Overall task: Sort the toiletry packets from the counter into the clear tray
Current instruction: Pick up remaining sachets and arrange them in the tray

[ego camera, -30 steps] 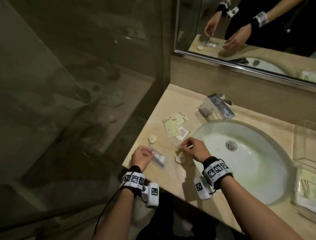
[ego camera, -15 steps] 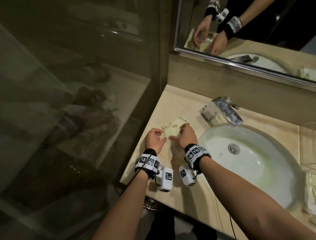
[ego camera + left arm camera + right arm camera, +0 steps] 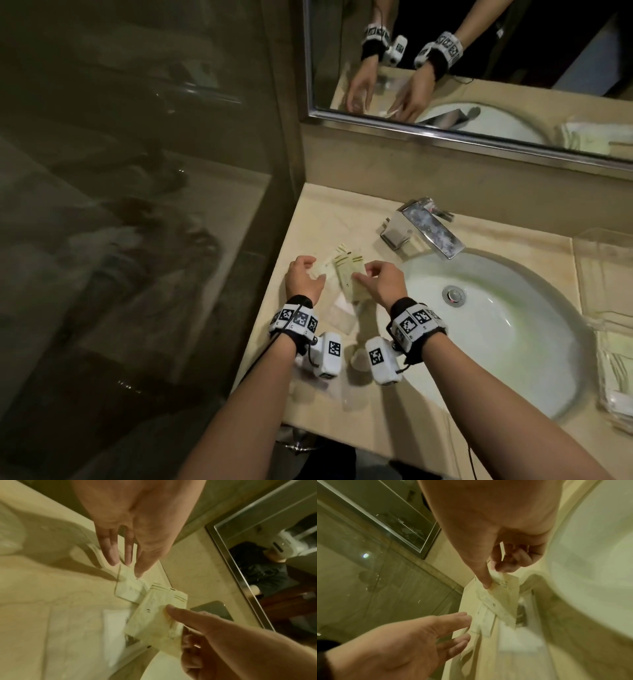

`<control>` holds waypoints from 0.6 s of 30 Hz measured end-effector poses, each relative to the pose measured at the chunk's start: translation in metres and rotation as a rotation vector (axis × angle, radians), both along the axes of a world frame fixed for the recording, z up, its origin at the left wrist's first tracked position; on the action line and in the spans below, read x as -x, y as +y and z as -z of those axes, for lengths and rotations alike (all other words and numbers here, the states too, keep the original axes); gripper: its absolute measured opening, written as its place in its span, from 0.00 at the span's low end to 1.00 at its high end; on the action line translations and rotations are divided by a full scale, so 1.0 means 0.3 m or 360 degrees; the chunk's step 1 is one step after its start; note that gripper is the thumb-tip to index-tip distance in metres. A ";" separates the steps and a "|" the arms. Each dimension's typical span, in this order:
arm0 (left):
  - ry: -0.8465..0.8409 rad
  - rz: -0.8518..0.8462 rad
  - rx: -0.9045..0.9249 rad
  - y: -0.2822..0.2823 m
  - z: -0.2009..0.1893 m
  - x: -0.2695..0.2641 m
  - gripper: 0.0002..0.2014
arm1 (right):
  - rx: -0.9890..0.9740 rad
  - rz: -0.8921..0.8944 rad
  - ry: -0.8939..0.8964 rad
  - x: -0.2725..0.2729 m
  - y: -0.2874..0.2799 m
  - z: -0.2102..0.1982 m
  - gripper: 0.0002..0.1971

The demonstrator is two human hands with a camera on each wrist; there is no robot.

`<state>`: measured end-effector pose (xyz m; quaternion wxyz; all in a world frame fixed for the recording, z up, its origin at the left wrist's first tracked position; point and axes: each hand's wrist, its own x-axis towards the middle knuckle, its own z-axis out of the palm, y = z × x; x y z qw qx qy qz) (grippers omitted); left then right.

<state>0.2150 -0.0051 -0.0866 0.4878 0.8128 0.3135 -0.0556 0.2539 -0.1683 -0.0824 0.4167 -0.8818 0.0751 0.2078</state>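
Several pale yellow toiletry packets lie in a loose pile on the beige counter [image 3: 329, 219], left of the sink. My right hand [image 3: 363, 274] pinches one yellow packet [image 3: 349, 279] by its near edge between thumb and fingers; the right wrist view shows the same right hand [image 3: 491, 577] and yellow packet [image 3: 503, 596]. My left hand [image 3: 310, 267] is open, its straight fingers [image 3: 126, 561] reaching onto a smaller packet [image 3: 128, 589] beside it. A clear-wrapped packet [image 3: 339, 313] lies flat between my wrists. The clear tray [image 3: 603, 246] stands at the far right.
A white sink [image 3: 496, 325] fills the middle of the counter, with a chrome faucet [image 3: 424, 226] behind it. A mirror [image 3: 479, 68] hangs above. A glass shower wall [image 3: 137, 205] bounds the left. The counter's front edge is just under my wrists.
Both hands moved away from the counter's front edge to the yellow pile. The left hand let go of the clear-wrapped packet. The right hand took hold of a yellow packet.
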 end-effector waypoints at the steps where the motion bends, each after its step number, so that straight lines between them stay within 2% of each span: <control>1: 0.0011 0.0035 -0.0039 -0.013 0.008 -0.013 0.20 | -0.0007 0.0012 -0.0018 -0.001 -0.026 -0.006 0.09; 9: 0.0181 0.0154 -0.0429 -0.074 0.037 -0.067 0.30 | -0.0057 0.0136 -0.0096 0.006 -0.146 -0.012 0.10; 14: 0.0299 0.0182 -0.0402 -0.074 0.029 -0.077 0.26 | -0.0083 0.0147 -0.0127 0.011 -0.175 -0.018 0.11; 18: 0.0188 0.0125 -0.0189 -0.068 -0.012 -0.059 0.22 | -0.0156 0.0144 -0.0095 0.018 -0.181 -0.041 0.10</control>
